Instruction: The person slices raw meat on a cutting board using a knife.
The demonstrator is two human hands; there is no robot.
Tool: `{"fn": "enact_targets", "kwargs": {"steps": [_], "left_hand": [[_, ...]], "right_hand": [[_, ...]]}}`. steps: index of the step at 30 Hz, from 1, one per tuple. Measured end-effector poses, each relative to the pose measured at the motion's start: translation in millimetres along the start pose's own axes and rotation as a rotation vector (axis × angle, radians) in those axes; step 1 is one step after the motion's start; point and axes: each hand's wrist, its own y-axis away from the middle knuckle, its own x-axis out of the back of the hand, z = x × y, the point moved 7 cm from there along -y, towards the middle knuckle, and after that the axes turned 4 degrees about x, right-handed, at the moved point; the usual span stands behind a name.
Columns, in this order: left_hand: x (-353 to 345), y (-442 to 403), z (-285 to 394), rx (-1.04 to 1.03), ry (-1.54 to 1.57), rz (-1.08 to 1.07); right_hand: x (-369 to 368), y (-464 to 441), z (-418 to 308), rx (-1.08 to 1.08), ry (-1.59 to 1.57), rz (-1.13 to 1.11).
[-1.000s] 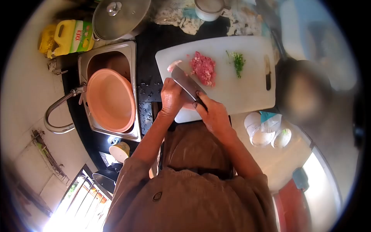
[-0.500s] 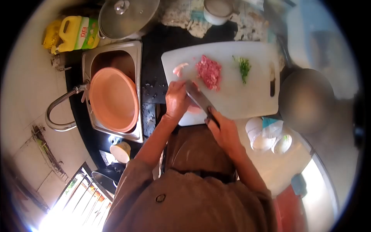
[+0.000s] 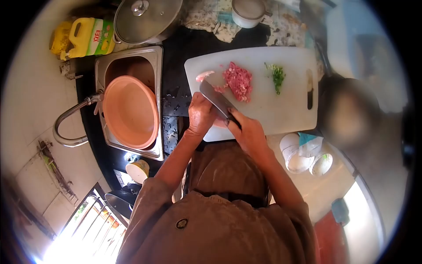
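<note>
On the white cutting board (image 3: 281, 116), my right hand (image 3: 249, 134) grips the handle of a broad kitchen knife (image 3: 215, 99). Its blade slants up and left, right beside the fingers of my left hand (image 3: 201, 115). Those fingers are curled on a piece of raw meat (image 3: 220, 123), which is partly hidden by the hand and blade. Just past the blade is a mound of chopped red meat (image 3: 238, 81), with small bits trailing toward the knife. A pale strip of meat (image 3: 204, 75) lies near the board's left edge. Chopped green herbs (image 3: 277, 79) sit toward the right.
Left of the board, an orange basin (image 3: 131, 112) rests in the steel sink (image 3: 159, 88) under a curved faucet (image 3: 66, 141). Behind stand a lidded pot (image 3: 149, 20), a yellow oil jug (image 3: 83, 37) and a white cup (image 3: 247, 15). A dark wok (image 3: 349, 105) is at right.
The knife and my right hand have shifted slightly up and to the left, bringing the blade tip nearer the pale strip. My left hand stays in about the same place.
</note>
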Motion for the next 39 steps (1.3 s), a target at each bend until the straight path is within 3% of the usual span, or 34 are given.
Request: {"fn": "enact_targets", "kwargs": {"steps": [4, 6, 9, 13, 15, 18, 25, 28, 30, 39], "left_hand": [[-9, -4, -10, 0.022, -0.084, -0.071], [-2, 0, -2, -0.057, -0.035, 0.009], [-1, -3, 2, 0.012, -0.036, -0.072], [-3, -5, 5, 0.023, -0.083, -0.114], [-5, -8, 6, -0.048, -0.067, -0.049], [-9, -15, 11, -0.047, -0.034, -0.047], [3, -20, 19, -0.099, 0.063, 0.014], [3, -17, 16, -0.095, 0.021, 0.006], [1, -12, 13, -0.079, -0.013, -0.032], [-2, -14, 10, -0.06, 0.008, -0.028]], "right_hand": [[10, 10, 4, -0.051, -0.041, -0.036], [15, 32, 2, 0.121, -0.033, 0.157], [3, 10, 6, 0.024, -0.106, 0.095], [1, -8, 6, 0.079, -0.077, 0.054], [-2, 3, 28, -0.293, -0.491, -0.028], [5, 27, 44, -0.381, -0.682, 0.034], [7, 25, 48, -0.322, -0.743, 0.064], [2, 27, 49, -0.329, -0.616, 0.04], [13, 27, 24, 0.045, -0.09, 0.169], [6, 37, 6, 0.042, 0.101, 0.159]]}}
